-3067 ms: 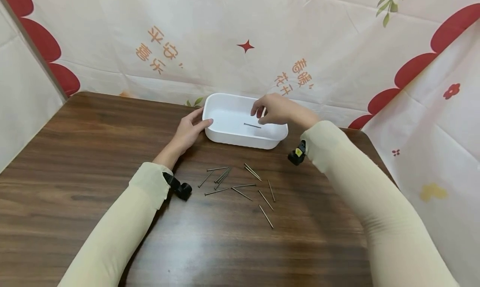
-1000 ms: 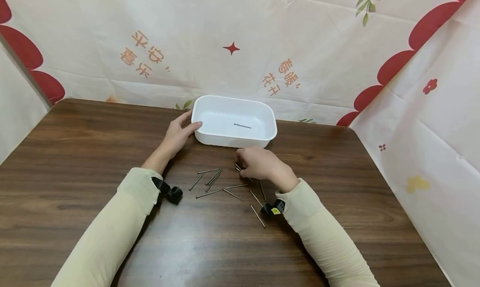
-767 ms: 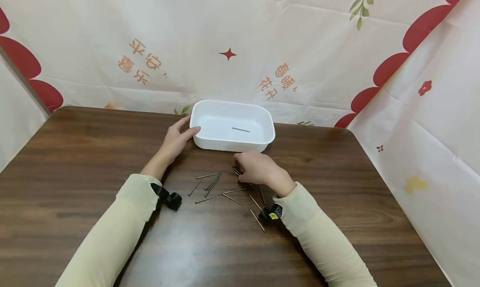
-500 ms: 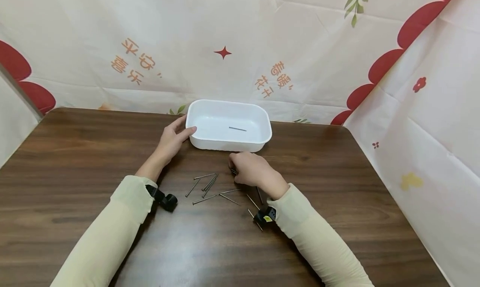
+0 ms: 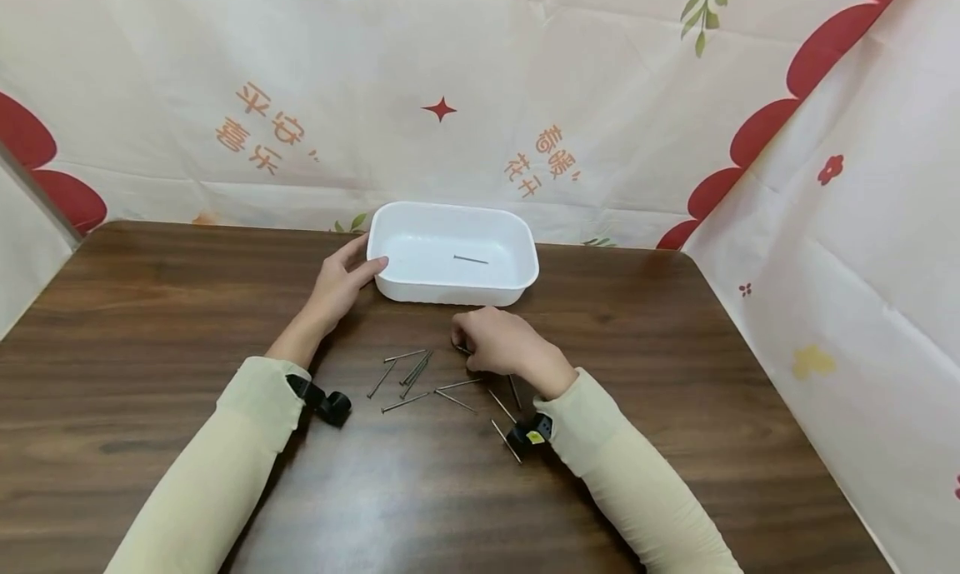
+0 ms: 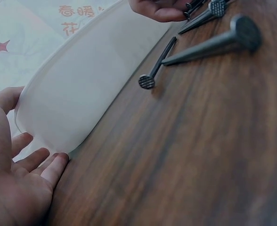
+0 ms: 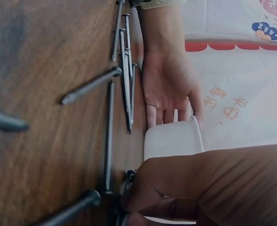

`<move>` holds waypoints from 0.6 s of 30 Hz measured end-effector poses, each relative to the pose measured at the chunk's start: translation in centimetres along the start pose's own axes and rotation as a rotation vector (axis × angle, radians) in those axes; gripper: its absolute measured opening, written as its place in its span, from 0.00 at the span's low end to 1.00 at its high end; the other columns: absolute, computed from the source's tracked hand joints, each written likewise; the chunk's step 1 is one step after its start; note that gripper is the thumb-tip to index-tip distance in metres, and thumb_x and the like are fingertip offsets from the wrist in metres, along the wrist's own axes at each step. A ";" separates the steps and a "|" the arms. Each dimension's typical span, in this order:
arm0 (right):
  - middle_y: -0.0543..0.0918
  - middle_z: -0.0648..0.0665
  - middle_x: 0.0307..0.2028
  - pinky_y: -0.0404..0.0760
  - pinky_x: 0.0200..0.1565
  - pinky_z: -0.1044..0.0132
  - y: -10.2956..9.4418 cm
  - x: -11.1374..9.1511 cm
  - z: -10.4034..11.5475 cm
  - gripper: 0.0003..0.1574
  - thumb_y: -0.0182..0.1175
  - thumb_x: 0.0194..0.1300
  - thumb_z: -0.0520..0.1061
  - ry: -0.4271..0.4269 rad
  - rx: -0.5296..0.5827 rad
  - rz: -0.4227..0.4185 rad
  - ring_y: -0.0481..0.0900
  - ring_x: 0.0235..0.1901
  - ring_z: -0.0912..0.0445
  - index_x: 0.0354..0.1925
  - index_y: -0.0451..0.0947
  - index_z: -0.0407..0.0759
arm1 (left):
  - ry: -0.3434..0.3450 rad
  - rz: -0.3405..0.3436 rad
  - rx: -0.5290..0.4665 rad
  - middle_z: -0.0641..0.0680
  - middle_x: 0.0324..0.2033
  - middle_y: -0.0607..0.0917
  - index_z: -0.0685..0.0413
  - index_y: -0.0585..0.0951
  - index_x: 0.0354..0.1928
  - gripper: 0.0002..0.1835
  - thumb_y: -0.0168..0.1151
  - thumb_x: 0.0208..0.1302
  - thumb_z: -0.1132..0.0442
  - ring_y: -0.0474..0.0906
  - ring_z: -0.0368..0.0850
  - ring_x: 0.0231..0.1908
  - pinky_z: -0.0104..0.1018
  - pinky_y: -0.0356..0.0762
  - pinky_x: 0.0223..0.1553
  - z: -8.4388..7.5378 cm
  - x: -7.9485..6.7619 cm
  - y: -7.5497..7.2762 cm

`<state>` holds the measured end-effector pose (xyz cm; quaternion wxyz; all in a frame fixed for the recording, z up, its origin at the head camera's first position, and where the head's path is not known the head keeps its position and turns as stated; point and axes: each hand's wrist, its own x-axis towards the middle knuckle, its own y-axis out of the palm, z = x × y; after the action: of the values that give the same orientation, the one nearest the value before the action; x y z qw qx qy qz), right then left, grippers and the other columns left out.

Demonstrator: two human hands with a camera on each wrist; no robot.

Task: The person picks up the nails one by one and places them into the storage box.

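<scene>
A white plastic tub (image 5: 450,295) stands near the table's back edge, with one nail (image 5: 471,260) lying on its floor. My left hand (image 5: 335,287) holds the tub's left end, thumb over the rim and the other fingers against the outer wall. In front of the tub, my right hand (image 5: 506,341) is low at the tabletop, thumb and fingers pinching at a nail (image 5: 462,350) whose end shows at the fingertips. The right wrist view shows nail heads by those fingers, partly hidden by the hand. Several loose nails (image 7: 125,80) lie between the two hands.
The brown wooden table (image 5: 187,307) meets a printed cloth backdrop (image 5: 337,74) right behind the tub. More nails (image 5: 506,441) lie beneath and beside the right wrist, partly covered by its black wrist camera (image 5: 517,435).
My right hand has come from above the tub down to the nails in front of it, where its fingers close in. The left hand stays on the tub while the head view shifts slightly.
</scene>
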<state>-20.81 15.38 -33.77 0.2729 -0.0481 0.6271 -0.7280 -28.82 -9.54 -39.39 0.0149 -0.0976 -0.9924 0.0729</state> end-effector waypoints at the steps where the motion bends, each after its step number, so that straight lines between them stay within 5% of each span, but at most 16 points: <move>1: 0.78 0.51 0.28 0.73 0.33 0.64 -0.1 0.0 -0.1 0.16 0.65 0.54 0.32 -0.013 0.000 0.002 0.75 0.30 0.56 0.40 0.80 0.48 | 0.002 0.000 0.001 0.57 0.77 0.61 0.50 0.57 0.80 0.39 0.58 0.72 0.50 0.61 0.53 0.76 0.49 0.63 0.75 0.0 0.0 0.0; 18: 0.86 0.48 0.32 0.77 0.39 0.69 -1.7 -0.3 -1.6 0.15 0.61 0.57 0.29 -0.150 0.084 -0.011 0.78 0.33 0.59 0.40 0.87 0.42 | -0.011 0.017 -0.052 0.58 0.78 0.59 0.52 0.55 0.80 0.39 0.58 0.73 0.51 0.61 0.53 0.76 0.45 0.66 0.73 0.1 0.1 0.0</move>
<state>-21.79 17.04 -32.40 0.3167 -0.0943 0.5736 -0.7495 -28.92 -9.50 -39.51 0.0064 -0.1061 -0.9932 0.0474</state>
